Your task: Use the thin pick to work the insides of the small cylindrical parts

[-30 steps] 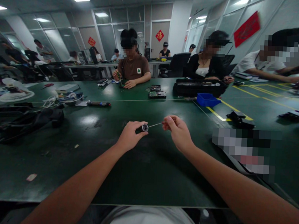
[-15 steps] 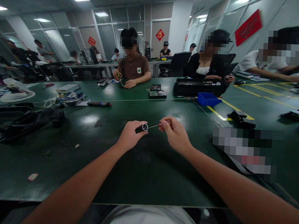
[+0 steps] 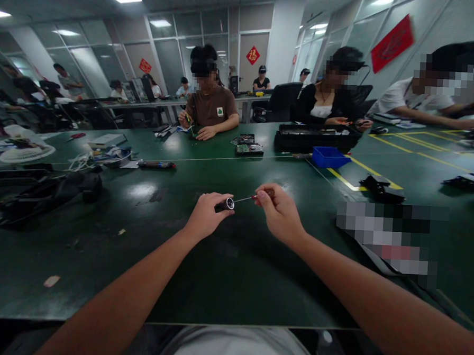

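Observation:
My left hand (image 3: 208, 216) is wrapped round a short black cylinder (image 3: 222, 205), which looks like a flashlight body; its round end with a pale rim faces right. My right hand (image 3: 279, 211) grips the red handle of a screwdriver (image 3: 244, 199). The thin metal shaft points left, and its tip is at the cylinder's rimmed end; how far it reaches inside I cannot tell. Both hands are just above the green tabletop (image 3: 215, 282). My fingers hide most of the cylinder and much of the handle.
A blue bin (image 3: 330, 157) and black parts (image 3: 382, 189) lie to the right, with circuit boards (image 3: 249, 148) farther back. Left are a black pen-like tool (image 3: 156, 165) and a large black casing (image 3: 49, 191). A co-worker (image 3: 212, 107) sits opposite; others sit at right.
My right hand has turned slightly round the screwdriver handle and shifted a little to the right. The left hand and the cylinder hold nearly the same place.

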`<state>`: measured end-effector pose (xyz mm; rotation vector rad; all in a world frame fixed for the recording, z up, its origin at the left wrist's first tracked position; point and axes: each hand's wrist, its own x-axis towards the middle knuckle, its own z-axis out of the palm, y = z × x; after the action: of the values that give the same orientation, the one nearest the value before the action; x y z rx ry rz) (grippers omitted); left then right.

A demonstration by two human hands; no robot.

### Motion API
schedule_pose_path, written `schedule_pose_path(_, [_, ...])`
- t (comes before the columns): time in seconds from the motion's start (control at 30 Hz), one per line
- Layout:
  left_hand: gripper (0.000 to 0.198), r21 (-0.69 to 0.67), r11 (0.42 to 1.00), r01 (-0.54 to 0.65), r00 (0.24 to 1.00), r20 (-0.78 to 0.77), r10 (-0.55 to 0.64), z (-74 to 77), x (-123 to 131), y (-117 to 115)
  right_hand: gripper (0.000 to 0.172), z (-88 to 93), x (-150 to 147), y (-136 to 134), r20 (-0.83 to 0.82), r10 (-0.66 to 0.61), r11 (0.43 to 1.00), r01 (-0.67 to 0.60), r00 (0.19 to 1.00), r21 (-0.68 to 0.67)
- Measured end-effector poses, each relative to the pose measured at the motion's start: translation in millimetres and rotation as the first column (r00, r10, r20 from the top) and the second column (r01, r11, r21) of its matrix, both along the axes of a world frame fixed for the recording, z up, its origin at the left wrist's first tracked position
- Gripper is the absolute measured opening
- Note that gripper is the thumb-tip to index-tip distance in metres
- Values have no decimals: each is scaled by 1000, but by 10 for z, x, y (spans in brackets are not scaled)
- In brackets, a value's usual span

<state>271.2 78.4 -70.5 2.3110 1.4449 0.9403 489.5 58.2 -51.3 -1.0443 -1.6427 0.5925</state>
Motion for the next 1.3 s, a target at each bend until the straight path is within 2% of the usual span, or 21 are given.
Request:
schedule_pose_path(0.43, [41, -42, 999, 15, 1000, -2, -15, -55, -25, 24, 19, 61, 29, -8, 159, -120, 993, 115, 980, 40])
schedule_pose_path(0.77, [45, -89, 996, -5, 1000, 29, 8, -45, -26, 21, 21, 70, 31, 18, 191, -148, 989, 147, 970, 21])
schedule_pose_path(0.93, [42, -94, 994, -53, 989, 132, 65, 2, -12, 8, 25, 45, 46, 33, 182, -151, 988, 151, 971, 16])
schedule_pose_path(1.03, [36, -163, 984, -75, 971, 214, 109, 27, -15, -2, 25, 38, 53, 36, 184, -152, 988, 151, 971, 16])
schedule_pose_path(1.13, [33, -235, 971, -47, 961, 255, 108, 60, -19, -26, 25, 35, 56, 38, 183, -150, 989, 149, 972, 18])
schedule_pose_path(1.2, [29, -239, 971, -29, 970, 228, 85, 90, -14, -51, 24, 31, 56, 41, 179, -145, 989, 145, 973, 15])
schedule_pose_path(1.3, [24, -197, 980, -12, 995, 94, 31, 133, 5, -87, 23, 27, 55, 45, 171, -145, 989, 144, 975, 13])
